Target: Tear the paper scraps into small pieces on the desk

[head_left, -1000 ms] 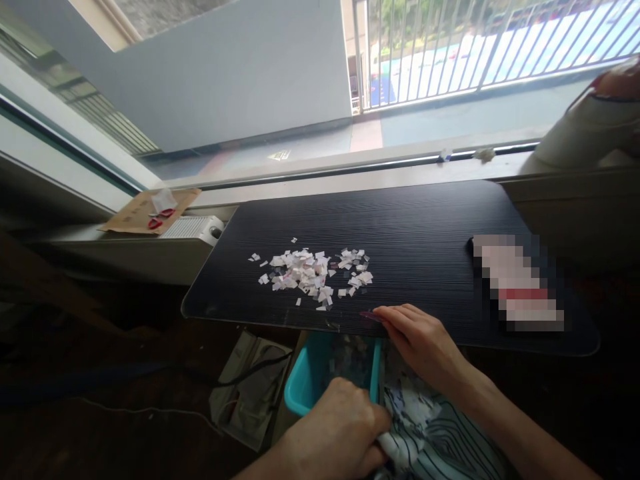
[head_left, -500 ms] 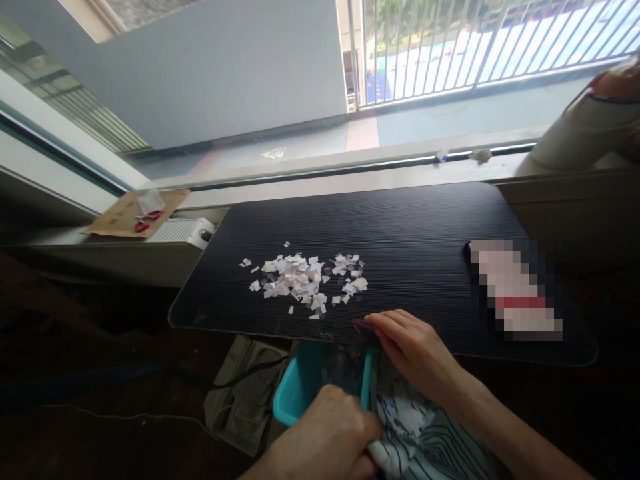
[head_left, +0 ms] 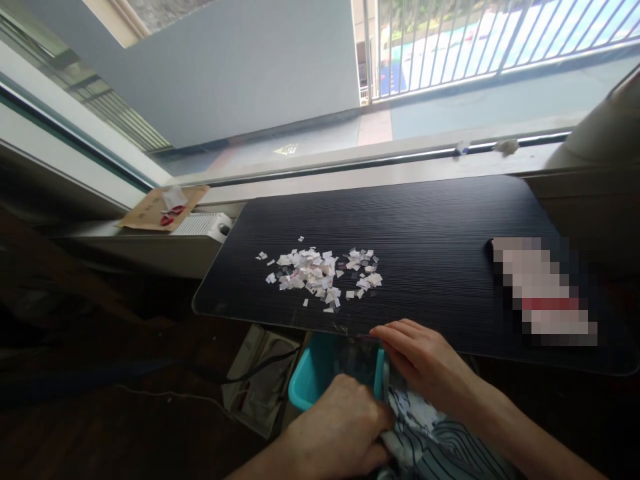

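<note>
A heap of small white paper scraps (head_left: 320, 275) lies on the black tabletop (head_left: 430, 227), left of the middle. My right hand (head_left: 425, 360) rests at the table's near edge with its fingers stretched out flat, a thin pinkish sliver under its fingertips. Below the edge my left hand (head_left: 337, 430) is closed round the rim of a turquoise bin (head_left: 313, 377), held just under the table. Striped cloth (head_left: 440, 443) lies beside the bin under my right forearm.
A blurred-out flat object (head_left: 545, 293) lies on the table's right side. A brown envelope with red bits (head_left: 163, 208) and a white device (head_left: 203, 225) sit on the sill at left. A bag with a cable (head_left: 260, 380) lies on the floor. Window and railing stand behind.
My right hand has slid a little toward the table's near edge, above the bin. The left hand keeps its grip on the bin. The view has shifted slightly.
</note>
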`<action>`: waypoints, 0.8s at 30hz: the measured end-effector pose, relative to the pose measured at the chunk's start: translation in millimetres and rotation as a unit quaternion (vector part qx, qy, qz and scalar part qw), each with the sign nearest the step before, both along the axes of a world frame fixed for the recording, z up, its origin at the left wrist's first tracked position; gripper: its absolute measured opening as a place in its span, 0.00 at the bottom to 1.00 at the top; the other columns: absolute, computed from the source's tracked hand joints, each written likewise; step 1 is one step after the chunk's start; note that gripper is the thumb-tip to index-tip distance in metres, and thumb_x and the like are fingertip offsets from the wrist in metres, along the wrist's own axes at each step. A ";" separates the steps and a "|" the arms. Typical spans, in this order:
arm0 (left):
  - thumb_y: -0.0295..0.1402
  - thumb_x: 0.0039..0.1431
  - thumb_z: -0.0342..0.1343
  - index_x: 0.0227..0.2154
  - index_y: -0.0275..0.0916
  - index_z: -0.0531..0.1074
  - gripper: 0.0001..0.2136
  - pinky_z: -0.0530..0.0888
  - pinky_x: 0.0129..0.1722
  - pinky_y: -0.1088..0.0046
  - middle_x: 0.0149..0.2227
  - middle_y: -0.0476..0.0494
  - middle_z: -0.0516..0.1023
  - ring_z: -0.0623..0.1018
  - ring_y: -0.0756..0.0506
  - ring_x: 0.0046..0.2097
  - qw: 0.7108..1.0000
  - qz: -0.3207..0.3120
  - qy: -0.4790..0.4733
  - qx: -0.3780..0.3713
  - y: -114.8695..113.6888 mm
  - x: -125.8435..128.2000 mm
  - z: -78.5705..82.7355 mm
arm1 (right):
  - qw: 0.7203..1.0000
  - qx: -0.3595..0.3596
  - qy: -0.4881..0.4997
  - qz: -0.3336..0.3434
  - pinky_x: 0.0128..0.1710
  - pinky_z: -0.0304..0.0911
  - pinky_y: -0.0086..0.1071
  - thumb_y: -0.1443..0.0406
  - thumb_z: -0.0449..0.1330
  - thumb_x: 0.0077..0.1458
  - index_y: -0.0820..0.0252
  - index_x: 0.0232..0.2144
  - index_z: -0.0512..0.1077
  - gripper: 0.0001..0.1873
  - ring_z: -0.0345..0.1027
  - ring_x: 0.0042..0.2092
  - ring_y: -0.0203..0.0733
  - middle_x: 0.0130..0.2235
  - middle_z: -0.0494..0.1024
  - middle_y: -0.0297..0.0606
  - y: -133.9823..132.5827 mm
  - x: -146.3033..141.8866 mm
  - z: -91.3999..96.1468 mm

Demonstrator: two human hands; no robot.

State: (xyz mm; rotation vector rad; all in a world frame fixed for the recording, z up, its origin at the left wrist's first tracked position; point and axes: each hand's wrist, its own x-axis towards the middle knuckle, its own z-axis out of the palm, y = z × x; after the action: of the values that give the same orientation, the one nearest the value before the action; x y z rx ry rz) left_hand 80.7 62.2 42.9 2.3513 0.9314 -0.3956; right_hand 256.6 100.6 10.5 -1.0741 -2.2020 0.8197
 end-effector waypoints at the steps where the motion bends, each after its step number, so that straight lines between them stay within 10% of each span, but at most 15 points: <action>1: 0.37 0.49 0.58 0.23 0.39 0.72 0.07 0.64 0.24 0.74 0.22 0.47 0.75 0.75 0.44 0.26 1.000 -0.001 0.003 0.001 -0.2 -0.5 0.5 | 1.000 0.005 0.003 -0.013 0.41 0.67 0.33 0.72 0.50 0.57 0.57 0.46 0.68 0.16 0.69 0.41 0.39 0.40 0.76 0.38 1.6 1.7 0.0; 19: 0.37 0.50 0.57 0.25 0.40 0.72 0.07 0.66 0.26 0.73 0.25 0.46 0.77 0.76 0.42 0.28 0.998 0.038 -0.019 0.035 -12.9 -33.2 -11.9 | 0.999 0.022 -0.009 -0.043 0.41 0.66 0.33 0.69 0.49 0.59 0.55 0.44 0.70 0.14 0.69 0.41 0.39 0.40 0.76 0.38 12.1 -23.3 1.8; 24: 0.36 0.50 0.57 0.26 0.40 0.72 0.06 0.67 0.27 0.73 0.26 0.46 0.77 0.77 0.42 0.29 0.997 0.044 -0.033 0.047 -14.6 -39.3 -16.2 | 0.978 0.064 -0.025 -0.196 0.43 0.65 0.35 0.66 0.51 0.58 0.56 0.43 0.71 0.13 0.69 0.42 0.42 0.41 0.76 0.39 21.1 -6.1 -1.3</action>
State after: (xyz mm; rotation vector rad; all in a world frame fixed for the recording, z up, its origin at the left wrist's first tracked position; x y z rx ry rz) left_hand 41.4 47.6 26.7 2.3824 1.0390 -0.2418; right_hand 250.5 121.7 9.2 -1.4141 -1.9555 0.4752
